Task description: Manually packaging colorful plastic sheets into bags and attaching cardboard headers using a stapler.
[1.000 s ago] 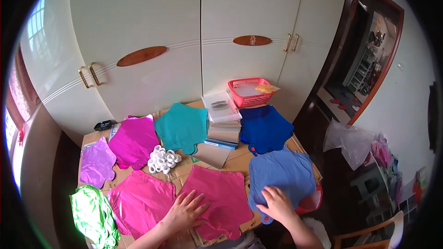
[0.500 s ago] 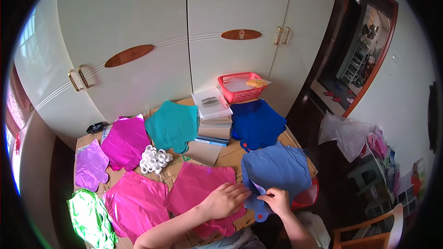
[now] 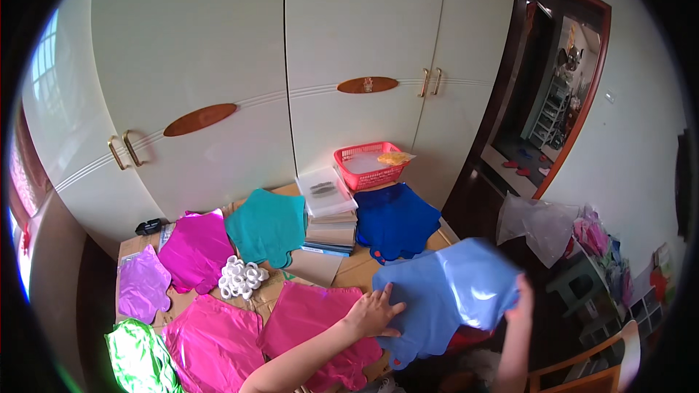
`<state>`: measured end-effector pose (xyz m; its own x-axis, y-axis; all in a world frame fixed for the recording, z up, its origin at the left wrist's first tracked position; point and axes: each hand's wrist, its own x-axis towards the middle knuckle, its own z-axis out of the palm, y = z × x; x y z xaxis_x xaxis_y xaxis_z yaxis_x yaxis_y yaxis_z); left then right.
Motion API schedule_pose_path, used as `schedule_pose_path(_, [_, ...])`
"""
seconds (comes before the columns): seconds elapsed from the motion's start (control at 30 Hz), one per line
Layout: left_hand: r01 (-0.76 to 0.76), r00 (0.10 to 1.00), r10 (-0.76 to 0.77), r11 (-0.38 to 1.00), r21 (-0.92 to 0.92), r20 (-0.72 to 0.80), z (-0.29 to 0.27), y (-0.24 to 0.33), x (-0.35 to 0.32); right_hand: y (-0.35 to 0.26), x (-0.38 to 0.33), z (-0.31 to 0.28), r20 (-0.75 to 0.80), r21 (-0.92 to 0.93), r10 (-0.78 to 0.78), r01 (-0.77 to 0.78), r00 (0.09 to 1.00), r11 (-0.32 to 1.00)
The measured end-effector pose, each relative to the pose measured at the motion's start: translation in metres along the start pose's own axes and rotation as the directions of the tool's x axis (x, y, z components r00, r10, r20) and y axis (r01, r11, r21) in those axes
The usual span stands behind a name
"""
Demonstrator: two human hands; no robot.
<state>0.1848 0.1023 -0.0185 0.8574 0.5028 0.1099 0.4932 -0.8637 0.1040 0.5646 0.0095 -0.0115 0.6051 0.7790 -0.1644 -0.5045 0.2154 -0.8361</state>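
Observation:
Light blue, star-shaped flat foil balloons lie in a pile at the right front of the table. My left hand rests on the pile's left edge, fingers spread. At the far side of the pile, my right hand pinches the edge of the top balloon, whose right part is raised, shiny and blurred by motion. Beside my left forearm lies a pink balloon pile, with another pink pile to its left.
Behind are teal and dark blue balloons, a stack of cards, a red basket and a heap of white rings. Purple, magenta and green balloons lie left. A wooden chair stands right.
My right hand has moved right and up, lifting the light blue balloon's right part. My left hand has settled onto the pile with fingers spread. The head view has shifted slightly.

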Motion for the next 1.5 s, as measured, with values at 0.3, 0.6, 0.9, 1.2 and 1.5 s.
schedule_pose_path(0.3, [-0.007,1.000,0.007,0.999,-0.036,-0.003,0.005,-0.002,0.001,-0.006,0.045,0.200,0.545,-0.658,-0.676,0.753,0.496,0.023])
schedule_pose_path(0.6, [-0.049,0.994,0.011,0.933,-0.356,-0.108,-0.079,-0.061,-0.018,0.172,0.075,0.248,0.970,-0.243,-0.093,0.900,0.225,-0.362])
schedule_pose_path(0.9, [0.209,0.962,-0.238,0.958,-0.198,-0.132,-0.160,-0.159,-0.023,0.194,0.046,0.267,0.886,-0.463,-0.117,0.841,0.449,-0.281])
schedule_pose_path(1.2, [0.177,0.952,-0.196,0.979,-0.101,-0.234,-0.043,-0.163,0.059,0.187,0.075,0.264,0.655,-0.704,-0.106,0.655,0.748,0.275])
schedule_pose_path(1.5, [0.178,0.984,-0.175,0.978,0.112,-0.037,0.001,-0.164,0.095,0.160,0.139,0.226,0.314,-0.258,0.249,-0.170,0.916,0.951])
